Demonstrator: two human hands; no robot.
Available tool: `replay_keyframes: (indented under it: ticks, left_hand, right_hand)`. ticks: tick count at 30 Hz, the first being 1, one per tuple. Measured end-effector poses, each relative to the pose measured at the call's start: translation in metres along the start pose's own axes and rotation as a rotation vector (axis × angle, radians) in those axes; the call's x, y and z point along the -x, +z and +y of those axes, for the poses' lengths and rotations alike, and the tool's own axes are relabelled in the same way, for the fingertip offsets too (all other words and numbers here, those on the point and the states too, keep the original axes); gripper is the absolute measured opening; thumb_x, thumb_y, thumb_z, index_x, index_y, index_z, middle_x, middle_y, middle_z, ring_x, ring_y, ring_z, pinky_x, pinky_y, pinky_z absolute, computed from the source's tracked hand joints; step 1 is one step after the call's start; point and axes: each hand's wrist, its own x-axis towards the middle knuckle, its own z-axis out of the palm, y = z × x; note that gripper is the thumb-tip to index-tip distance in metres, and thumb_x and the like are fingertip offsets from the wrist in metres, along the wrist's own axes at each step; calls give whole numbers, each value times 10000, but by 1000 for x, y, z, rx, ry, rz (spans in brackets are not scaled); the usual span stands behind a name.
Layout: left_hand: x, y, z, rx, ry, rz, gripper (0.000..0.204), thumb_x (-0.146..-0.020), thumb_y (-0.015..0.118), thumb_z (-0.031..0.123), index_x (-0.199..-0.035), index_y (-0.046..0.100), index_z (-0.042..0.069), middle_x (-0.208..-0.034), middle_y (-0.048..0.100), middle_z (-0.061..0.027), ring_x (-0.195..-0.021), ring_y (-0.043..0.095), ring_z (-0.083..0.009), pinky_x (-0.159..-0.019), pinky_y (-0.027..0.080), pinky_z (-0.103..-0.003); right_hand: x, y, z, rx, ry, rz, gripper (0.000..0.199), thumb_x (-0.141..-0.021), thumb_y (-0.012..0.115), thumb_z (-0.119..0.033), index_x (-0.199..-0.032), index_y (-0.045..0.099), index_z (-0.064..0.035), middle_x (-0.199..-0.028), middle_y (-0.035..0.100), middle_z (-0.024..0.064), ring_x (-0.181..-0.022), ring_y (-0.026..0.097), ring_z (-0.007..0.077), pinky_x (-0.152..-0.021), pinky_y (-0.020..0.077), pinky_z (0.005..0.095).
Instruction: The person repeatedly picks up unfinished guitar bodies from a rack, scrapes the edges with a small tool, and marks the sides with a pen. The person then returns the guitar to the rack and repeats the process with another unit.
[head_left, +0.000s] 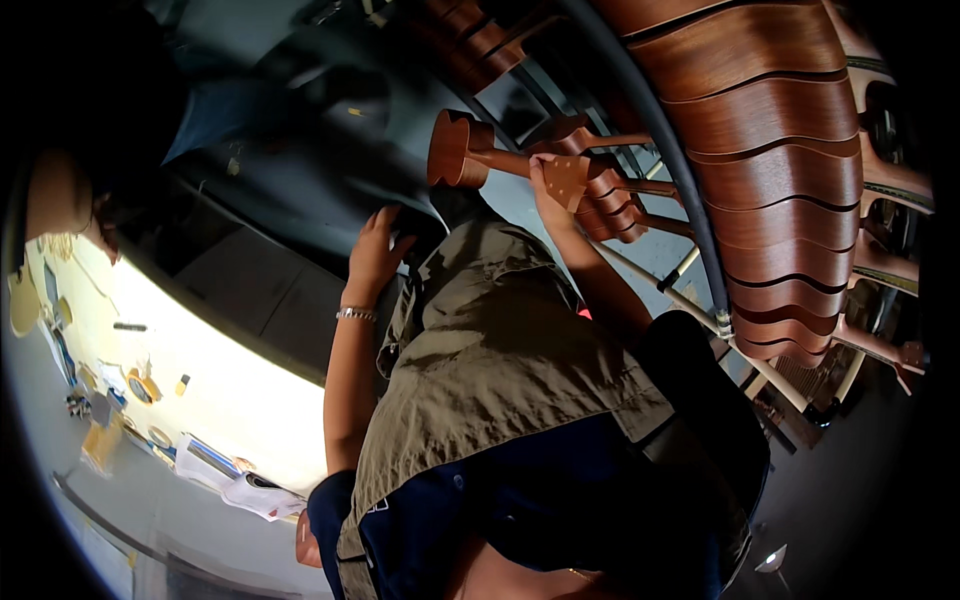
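My right hand [549, 195] is closed round the neck of a brown wooden ukulele [458, 150], up by its headstock. The ukulele's body points away to the left, and its headstock lies over other ukuleles behind it. My left hand [375, 252] hangs beside the apron [500, 320], fingers stretched out and thumb apart, with nothing visible in it. Beyond my right hand, several small ukuleles [612, 212] rest with their necks pointing right.
On the right a curved rack with a black padded rail [690, 190] holds a row of larger wooden instrument bodies [785, 190]. At left is a brightly lit workbench [230, 370] with a tape roll [142, 386] and papers [262, 495]. Another person's arm [65, 200] reaches over its far end.
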Motion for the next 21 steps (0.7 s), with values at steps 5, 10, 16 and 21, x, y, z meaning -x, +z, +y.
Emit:
replay_keyframes:
  ticks: [5,10,16,21]
  left_hand:
    - [52,49,-92,159,-396,-97,496,-741,681,268,-1162,503,75,-1091,581,-164,-1004,560,-328,-816,464,-386]
    - [88,91,-156,194,-551,-161,425,-774,633,310,-1106,559,56,-1086,592,-184,-1007,570,-319,-834,459,-393]
    - [104,118,-208,-23,-281,-297,407,-775,604,300,-1048,585,0,-1018,608,-196,-960,581,-331,-835,454,-403]
    - [96,126,-212,467,-495,11,275,-818,622,135,-1016,556,-45,-757,605,-50,-716,571,-109,-656,483,-253]
  right_hand:
    - [-6,-24,-17,216,-88,59,181,-843,571,-242,-935,591,-87,-949,605,73,-755,603,298,-641,464,359]
    - [0,-34,-22,193,0,68,210,-844,580,-241,-987,596,-87,-950,600,91,-753,596,299,-649,461,338]
    - [17,-59,47,-270,224,94,275,-861,575,-96,-1132,551,-55,-1070,567,25,-922,522,102,-786,456,260]
    - [13,-68,33,-764,320,526,156,-848,602,-80,-963,500,-55,-1064,568,65,-975,538,155,-806,466,303]
